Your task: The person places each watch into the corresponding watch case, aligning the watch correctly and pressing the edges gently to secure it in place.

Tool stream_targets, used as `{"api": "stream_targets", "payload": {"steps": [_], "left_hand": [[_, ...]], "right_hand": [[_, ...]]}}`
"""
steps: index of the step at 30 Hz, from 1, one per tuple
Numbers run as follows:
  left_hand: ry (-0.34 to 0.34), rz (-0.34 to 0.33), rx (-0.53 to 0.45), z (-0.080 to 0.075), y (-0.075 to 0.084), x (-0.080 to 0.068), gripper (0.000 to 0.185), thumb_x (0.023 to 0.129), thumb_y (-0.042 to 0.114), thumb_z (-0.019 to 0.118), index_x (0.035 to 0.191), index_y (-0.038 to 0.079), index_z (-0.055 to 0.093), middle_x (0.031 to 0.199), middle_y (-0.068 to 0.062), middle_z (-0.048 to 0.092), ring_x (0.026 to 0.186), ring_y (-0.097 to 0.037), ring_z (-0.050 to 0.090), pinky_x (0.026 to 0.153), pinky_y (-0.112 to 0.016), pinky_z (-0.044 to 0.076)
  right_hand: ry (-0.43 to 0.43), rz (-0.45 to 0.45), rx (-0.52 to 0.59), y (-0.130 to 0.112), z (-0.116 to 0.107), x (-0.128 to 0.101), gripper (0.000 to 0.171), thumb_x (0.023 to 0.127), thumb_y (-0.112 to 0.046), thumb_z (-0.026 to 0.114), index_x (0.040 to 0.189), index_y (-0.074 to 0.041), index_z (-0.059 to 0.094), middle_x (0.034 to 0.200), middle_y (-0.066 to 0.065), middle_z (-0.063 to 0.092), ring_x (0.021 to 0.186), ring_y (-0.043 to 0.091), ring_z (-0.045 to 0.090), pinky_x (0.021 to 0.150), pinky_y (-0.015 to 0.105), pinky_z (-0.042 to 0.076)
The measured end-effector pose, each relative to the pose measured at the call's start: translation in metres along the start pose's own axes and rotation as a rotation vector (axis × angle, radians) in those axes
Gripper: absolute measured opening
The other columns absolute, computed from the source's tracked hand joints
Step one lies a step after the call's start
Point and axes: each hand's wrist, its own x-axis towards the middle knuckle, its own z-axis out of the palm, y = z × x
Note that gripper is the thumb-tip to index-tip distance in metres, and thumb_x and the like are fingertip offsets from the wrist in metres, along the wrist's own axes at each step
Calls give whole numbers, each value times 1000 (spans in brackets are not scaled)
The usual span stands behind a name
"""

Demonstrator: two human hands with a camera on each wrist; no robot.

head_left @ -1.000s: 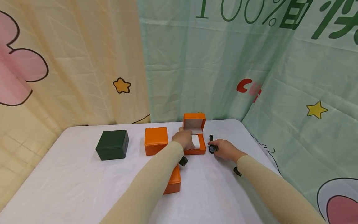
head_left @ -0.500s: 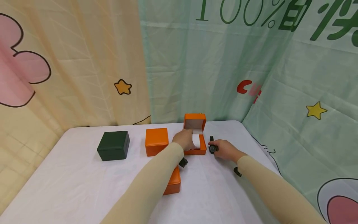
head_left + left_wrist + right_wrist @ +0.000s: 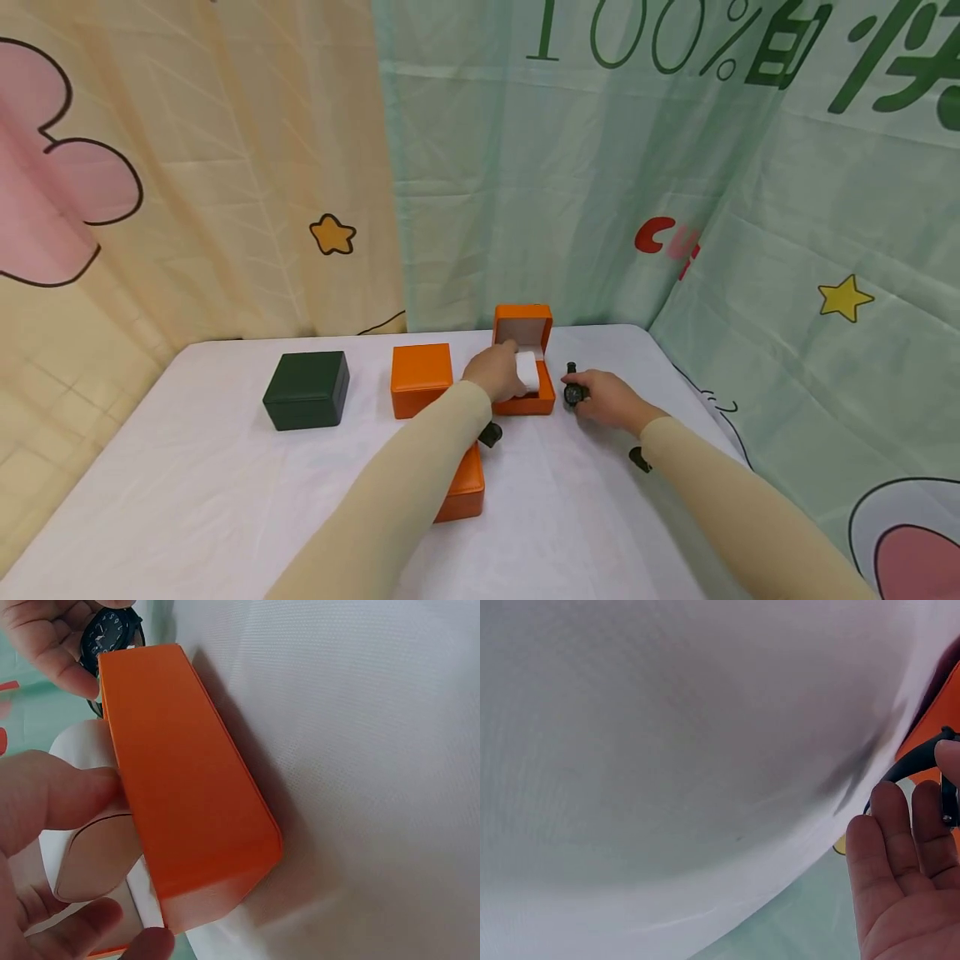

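An orange watch box (image 3: 523,407) stands with its lid up at the back of the table. My left hand (image 3: 493,372) reaches into it and holds the white watch cushion (image 3: 528,371). In the left wrist view the cushion (image 3: 82,739) pokes out past the box wall (image 3: 187,787), thumb on one side and fingers on the other. Just right of the box, my right hand (image 3: 611,400) grips a black wristwatch (image 3: 573,394) by its case, strap hanging loose. The right wrist view shows only part of that strap (image 3: 915,761) beyond the fingers.
Left of the opened box stands a closed orange box (image 3: 420,379). Another orange box (image 3: 463,492) is partly hidden behind the left sleeve. A dark green box (image 3: 307,390) sits farther left on the white-covered table (image 3: 187,492). Printed curtains (image 3: 517,200) hang behind.
The white cushion has risen a little out of the box in my left hand. My right hand has shifted slightly to the right with the watch.
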Motion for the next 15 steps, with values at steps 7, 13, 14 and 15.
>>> {"api": "stream_targets", "payload": {"steps": [7, 13, 14, 15], "left_hand": [[21, 23, -102, -9, 5, -3, 75, 87, 30, 88, 149, 12, 50, 134, -7, 67, 108, -24, 63, 102, -42, 57], [18, 43, -133, -21, 6, -9, 73, 86, 27, 89, 147, 14, 51, 128, -6, 68, 103, -24, 62, 97, -42, 58], [15, 50, -131, -24, 6, -11, 73, 85, 28, 89, 147, 13, 51, 128, -6, 68, 103, -23, 63, 96, -41, 58], [12, 56, -129, -26, 5, -13, 74, 86, 29, 89, 147, 14, 51, 128, -5, 68, 103, -23, 63, 95, -41, 58]], "right_hand": [[33, -16, -22, -1, -7, -2, 57, 91, -3, 69, 147, -8, 61, 145, 25, 62, 136, 44, 57, 115, 59, 46], [45, -22, -22, -6, -14, -3, 57, 93, -5, 70, 149, -9, 59, 143, 24, 63, 125, 38, 62, 110, 57, 51], [49, -20, -17, -7, -15, -4, 57, 94, -6, 69, 150, -9, 59, 142, 23, 63, 121, 36, 63, 108, 55, 53], [54, -19, -17, -8, -17, -5, 57, 95, -6, 69, 150, -10, 58, 141, 23, 64, 116, 34, 63, 104, 53, 55]]}}
